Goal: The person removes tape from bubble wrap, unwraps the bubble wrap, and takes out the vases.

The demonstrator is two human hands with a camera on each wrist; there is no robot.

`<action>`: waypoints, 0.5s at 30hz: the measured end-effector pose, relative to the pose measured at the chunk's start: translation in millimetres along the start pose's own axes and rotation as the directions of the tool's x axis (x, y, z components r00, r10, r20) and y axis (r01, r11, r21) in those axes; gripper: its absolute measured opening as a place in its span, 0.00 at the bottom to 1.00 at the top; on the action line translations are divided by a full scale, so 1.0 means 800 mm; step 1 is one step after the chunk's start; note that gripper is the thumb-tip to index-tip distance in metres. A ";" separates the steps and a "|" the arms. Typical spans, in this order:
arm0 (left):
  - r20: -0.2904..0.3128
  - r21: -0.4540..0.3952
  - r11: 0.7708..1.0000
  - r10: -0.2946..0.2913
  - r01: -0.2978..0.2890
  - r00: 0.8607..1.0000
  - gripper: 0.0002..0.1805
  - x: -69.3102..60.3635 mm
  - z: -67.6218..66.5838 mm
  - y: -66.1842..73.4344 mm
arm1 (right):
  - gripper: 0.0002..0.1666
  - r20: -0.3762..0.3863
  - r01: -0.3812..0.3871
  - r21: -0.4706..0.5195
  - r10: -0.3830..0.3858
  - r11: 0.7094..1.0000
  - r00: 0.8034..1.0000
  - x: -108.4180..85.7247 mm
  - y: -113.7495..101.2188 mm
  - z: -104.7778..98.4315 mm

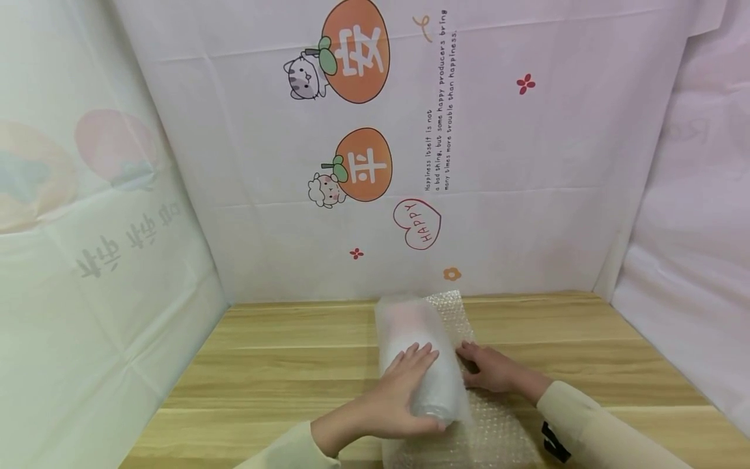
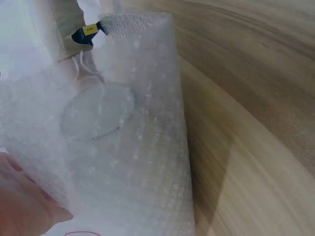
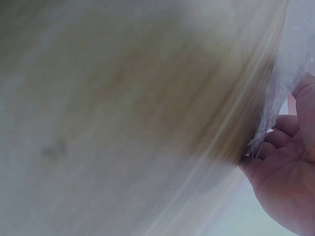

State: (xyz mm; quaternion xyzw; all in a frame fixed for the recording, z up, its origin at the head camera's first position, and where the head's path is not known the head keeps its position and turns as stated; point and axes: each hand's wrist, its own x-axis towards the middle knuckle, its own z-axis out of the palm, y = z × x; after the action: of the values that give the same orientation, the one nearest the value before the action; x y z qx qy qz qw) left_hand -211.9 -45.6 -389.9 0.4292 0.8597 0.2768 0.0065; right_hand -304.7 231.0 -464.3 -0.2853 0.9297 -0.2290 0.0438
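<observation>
A roll of bubble wrap (image 1: 442, 384) lies lengthwise on the table, with a blurred pinkish patch showing through its far end; what is inside cannot be made out. From under it a flat bubble wrap sheet (image 1: 498, 423) spreads to the right and toward the front. My left hand (image 1: 398, 397) rests on top of the roll, fingers spread and fairly straight. At the sheet's right side, my right hand (image 1: 492, 368) pinches the wrap; its curled fingers meet the plastic edge in the right wrist view. Through the wrap (image 2: 147, 172) in the left wrist view, a round outline shows.
The wood-grain table (image 1: 281, 365) extends on both sides of the roll. A white printed cloth (image 1: 498, 195) hangs behind it, close to the roll's far end, with more cloth (image 1: 105, 312) at the left and right. A black strap (image 1: 553, 443) shows beside the right sleeve.
</observation>
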 end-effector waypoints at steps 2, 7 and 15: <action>-0.020 -0.017 1.000 0.010 -0.010 1.000 0.52 -0.003 -0.002 -0.001 | 0.39 0.003 0.003 0.007 -0.003 1.000 1.000 0.000 0.000 -0.001; -0.054 -0.024 0.998 0.050 -0.052 0.997 0.52 -0.008 -0.005 -0.007 | 0.41 -0.001 0.021 -0.003 -0.021 1.000 1.000 -0.001 -0.002 -0.002; -0.076 -0.152 0.988 -0.002 -0.010 0.997 0.52 -0.018 -0.015 -0.015 | 0.44 0.007 -0.005 0.007 0.005 1.000 1.000 0.000 0.001 -0.001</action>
State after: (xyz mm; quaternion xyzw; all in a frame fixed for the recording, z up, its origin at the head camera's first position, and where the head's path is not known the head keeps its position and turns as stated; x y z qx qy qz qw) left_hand -215.0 -67.4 -388.8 0.4184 0.8348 0.3577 0.0060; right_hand -305.3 231.8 -463.8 -0.2836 0.9294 -0.2313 0.0486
